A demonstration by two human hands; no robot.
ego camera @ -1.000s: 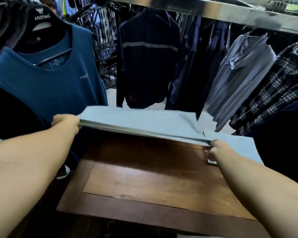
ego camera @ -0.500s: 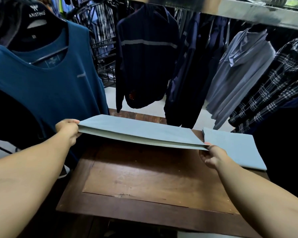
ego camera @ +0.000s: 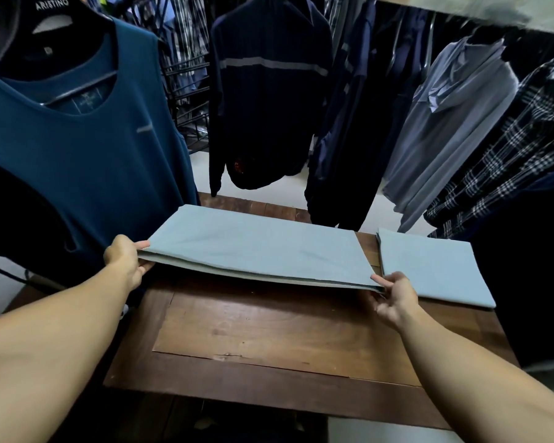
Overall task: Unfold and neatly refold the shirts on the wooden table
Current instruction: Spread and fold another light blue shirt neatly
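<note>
Left hand (ego camera: pixel 126 262) and right hand (ego camera: pixel 394 297) pinching folded shirt (ego camera: pixel 256 251) ends, arms outstretched above wooden table (ego camera: pixel 269 334)

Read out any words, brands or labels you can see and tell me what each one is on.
"ARISTINO": white letters on the black hanger holding the teal tank top.
Printed neck label inside that top: too small to read.
Reddish emblem on the dark sweater: too blurred to read.

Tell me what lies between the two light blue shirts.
Head view: only a narrow strip of bare brown wooden table between the held light blue folded shirt and the second light blue folded shirt.
</note>
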